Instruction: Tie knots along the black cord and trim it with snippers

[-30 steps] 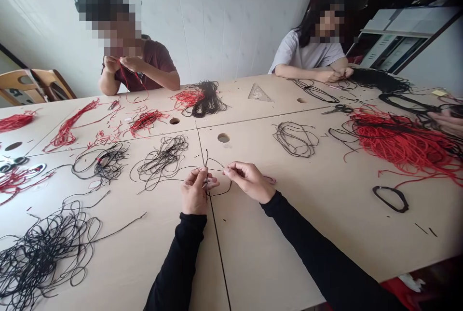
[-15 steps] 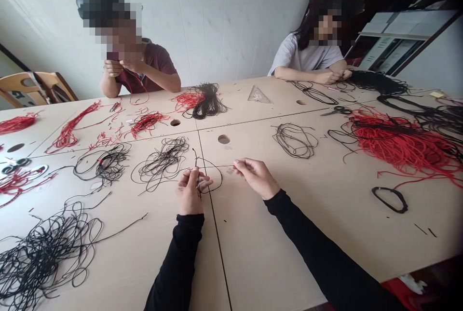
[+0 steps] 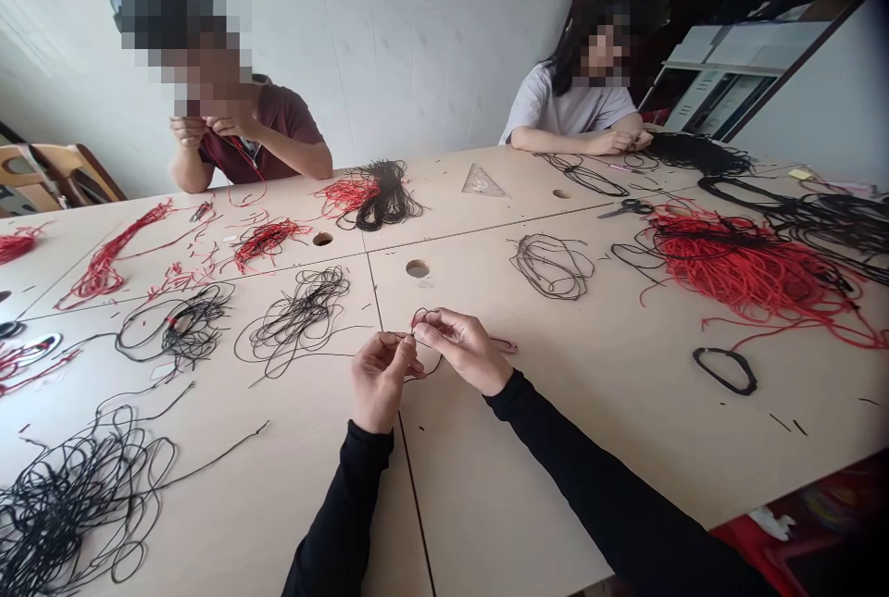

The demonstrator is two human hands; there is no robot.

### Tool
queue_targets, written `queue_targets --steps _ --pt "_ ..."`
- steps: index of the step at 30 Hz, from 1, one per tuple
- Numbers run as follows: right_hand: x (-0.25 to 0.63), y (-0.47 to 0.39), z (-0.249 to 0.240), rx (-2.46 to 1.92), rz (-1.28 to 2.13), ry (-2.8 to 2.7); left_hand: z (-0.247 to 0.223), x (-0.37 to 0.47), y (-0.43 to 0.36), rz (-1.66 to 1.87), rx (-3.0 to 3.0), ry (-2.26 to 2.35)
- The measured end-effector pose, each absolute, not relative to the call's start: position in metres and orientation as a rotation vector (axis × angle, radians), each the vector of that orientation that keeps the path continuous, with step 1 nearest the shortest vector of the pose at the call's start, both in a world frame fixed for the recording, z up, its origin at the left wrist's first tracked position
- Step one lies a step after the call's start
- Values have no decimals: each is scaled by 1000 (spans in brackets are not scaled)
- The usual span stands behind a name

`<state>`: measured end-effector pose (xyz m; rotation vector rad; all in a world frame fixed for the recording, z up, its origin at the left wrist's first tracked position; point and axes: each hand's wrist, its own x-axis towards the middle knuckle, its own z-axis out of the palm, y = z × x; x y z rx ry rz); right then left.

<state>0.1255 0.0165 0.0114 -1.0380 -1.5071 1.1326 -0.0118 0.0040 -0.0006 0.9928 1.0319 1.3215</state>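
Note:
Thumb and fingers of my left hand (image 3: 381, 381) are pinched on a thin black cord (image 3: 436, 368), whose loop hangs just below the fingertips. My right hand (image 3: 467, 344) is closed on the same cord, its fingertips almost touching those of the left. A bit of thin reddish cord shows at the right fingertips. Both hands are above the table, near the seam between its boards. Partly behind my right hand lies a pink-handled tool (image 3: 505, 346).
Black cord bundles lie at the left (image 3: 66, 495) and middle left (image 3: 302, 315). At the right are a red cord pile (image 3: 750, 273), scissors (image 3: 629, 207) and a black ring (image 3: 724, 370). Two people sit across the table (image 3: 556, 504); a clear triangle ruler (image 3: 484, 181) lies near them.
My right hand has moved left to meet my left hand, and the cord stretched between them is now gathered at the fingertips. The view has shifted slightly to the right.

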Motion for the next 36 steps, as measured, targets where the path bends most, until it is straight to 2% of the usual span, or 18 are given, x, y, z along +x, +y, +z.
queue_targets --steps 8,20,25,30,36 --pt "127 15 12 -1129 1139 -1596 -1 -14 8 1394 826 992" --pt "127 14 11 -1000 1260 -1548 -5 -14 9 1258 784 877" --pt "128 15 13 -1089 1185 -1565 -5 -15 9 1253 771 842" --pt "127 13 17 -991 1288 -1553 -6 -14 9 1235 777 849" --pt "127 14 17 -1033 1206 -1619 -7 -15 11 1308 767 900"
